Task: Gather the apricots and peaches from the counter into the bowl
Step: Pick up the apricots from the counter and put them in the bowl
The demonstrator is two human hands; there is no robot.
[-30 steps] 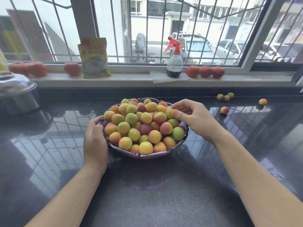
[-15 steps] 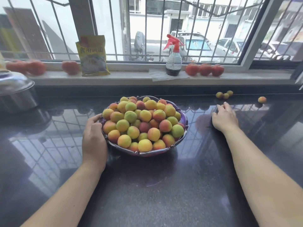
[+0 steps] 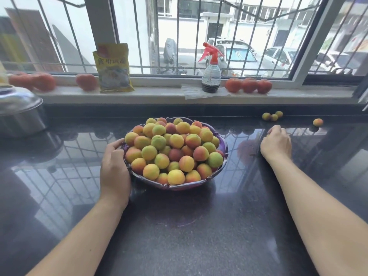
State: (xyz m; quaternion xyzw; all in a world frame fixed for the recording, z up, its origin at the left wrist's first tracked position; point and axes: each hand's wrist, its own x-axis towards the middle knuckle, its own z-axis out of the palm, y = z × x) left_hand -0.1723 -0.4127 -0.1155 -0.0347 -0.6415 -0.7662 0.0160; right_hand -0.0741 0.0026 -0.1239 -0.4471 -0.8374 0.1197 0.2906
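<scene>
A: Dark polished stone counter (image 3: 199, 236), and on it, at right of centre, the right hand (image 3: 275, 143) lies knuckles up with its fingers curled down; a sliver of yellow shows at the fingertips, but I cannot tell whether it has an apricot in its grip.

B: And the other?

A: The left hand (image 3: 114, 168) curves round the left rim of the purple bowl (image 3: 179, 186), mid-frame, which is heaped with apricots and peaches (image 3: 173, 150).

B: What's left out?

A: Three small apricots (image 3: 272, 116) bunched at upper right by the back edge, one lone apricot (image 3: 318, 122) further right.

B: Then close the fingers fully round the fruit before lifting, keep the bowl braced, and set it into a hollow in the heap, or it may roll off.

A: Half a second ago the right hand lay flatter, fingers stretched; a second ago it hovered at the bowl's right rim, and a loose fruit lay where the hand now rests.
</scene>
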